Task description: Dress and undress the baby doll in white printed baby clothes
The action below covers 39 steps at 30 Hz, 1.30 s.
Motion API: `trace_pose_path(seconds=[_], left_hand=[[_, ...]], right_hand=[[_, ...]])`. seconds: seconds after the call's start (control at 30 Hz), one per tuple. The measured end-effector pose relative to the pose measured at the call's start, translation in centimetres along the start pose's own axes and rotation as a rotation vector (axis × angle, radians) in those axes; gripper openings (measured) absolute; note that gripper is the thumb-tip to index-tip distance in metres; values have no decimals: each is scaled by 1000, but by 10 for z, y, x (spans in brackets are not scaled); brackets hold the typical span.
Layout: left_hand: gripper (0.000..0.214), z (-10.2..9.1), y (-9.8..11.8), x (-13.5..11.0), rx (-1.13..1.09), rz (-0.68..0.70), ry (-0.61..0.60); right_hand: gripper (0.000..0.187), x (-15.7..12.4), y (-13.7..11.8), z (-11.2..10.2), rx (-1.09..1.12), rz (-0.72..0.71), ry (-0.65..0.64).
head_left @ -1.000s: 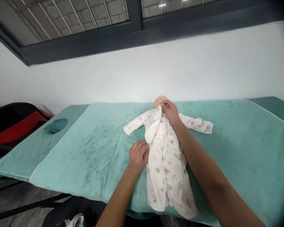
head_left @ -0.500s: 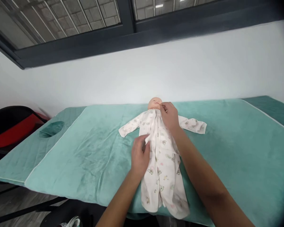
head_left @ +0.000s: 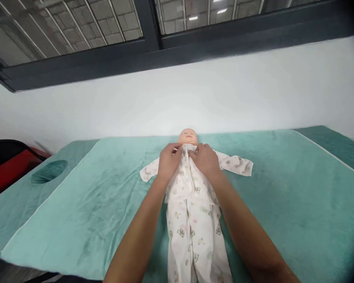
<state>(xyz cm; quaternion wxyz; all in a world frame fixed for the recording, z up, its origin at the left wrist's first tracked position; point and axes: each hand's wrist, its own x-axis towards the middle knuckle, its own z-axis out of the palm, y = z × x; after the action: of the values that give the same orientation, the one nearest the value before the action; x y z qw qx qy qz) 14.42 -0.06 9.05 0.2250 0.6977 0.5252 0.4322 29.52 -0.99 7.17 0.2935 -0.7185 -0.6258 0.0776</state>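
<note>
A baby doll point(head_left: 188, 136) lies on its back on a teal towel point(head_left: 106, 188), dressed in a white printed sleepsuit point(head_left: 191, 204) with both sleeves spread out. My left hand point(head_left: 168, 162) and my right hand point(head_left: 205, 159) meet at the suit's collar just below the doll's chin. Each hand's fingers are closed, pinching the front edges of the fabric together at the neck. The suit's legs run toward me between my forearms.
The towel covers a long padded table with a face hole point(head_left: 48, 172) at its left end. A white wall and dark window frame point(head_left: 153, 43) stand behind. A red and black object point(head_left: 6, 165) sits off the left edge.
My left hand has moved up from the suit's open left flap to the collar. The flap is now closed over the doll's chest. My right hand stays at the neck.
</note>
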Motion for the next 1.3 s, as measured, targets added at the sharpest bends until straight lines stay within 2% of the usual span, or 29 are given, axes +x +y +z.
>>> trace_pose_path(seconds=[0.1, 0.2, 0.3, 0.4, 0.53, 0.63, 0.9, 1.07, 1.2, 1.3], left_hand=[[24, 20, -4, 32, 190, -39, -103], [20, 32, -8, 37, 247, -103, -105], [16, 34, -14, 31, 87, -140, -11], [17, 31, -16, 28, -160, -163, 54], [21, 29, -14, 28, -367, -196, -8], [18, 29, -15, 29, -410, -204, -52], [16, 32, -23, 30, -601, -290, -75], [21, 31, -23, 30, -623, -308, -84], [25, 30, -22, 30, -607, -296, -107], [24, 29, -22, 30, -624, -311, -119]], right_hand=[[20, 8, 6, 3, 50, -8, 15], [21, 15, 11, 7, 314, 19, 26], [24, 17, 9, 12, 632, 70, 71], [23, 15, 5, 17, 856, 66, 78], [22, 17, 8, 22, 1059, 82, 40], [19, 18, 11, 25, 1068, 67, 33], [18, 16, 11, 28, 988, -28, 45], [17, 16, 13, 27, 891, -105, 43], [17, 16, 15, 24, 857, -198, 10], [19, 16, 15, 21, 748, -285, -34]])
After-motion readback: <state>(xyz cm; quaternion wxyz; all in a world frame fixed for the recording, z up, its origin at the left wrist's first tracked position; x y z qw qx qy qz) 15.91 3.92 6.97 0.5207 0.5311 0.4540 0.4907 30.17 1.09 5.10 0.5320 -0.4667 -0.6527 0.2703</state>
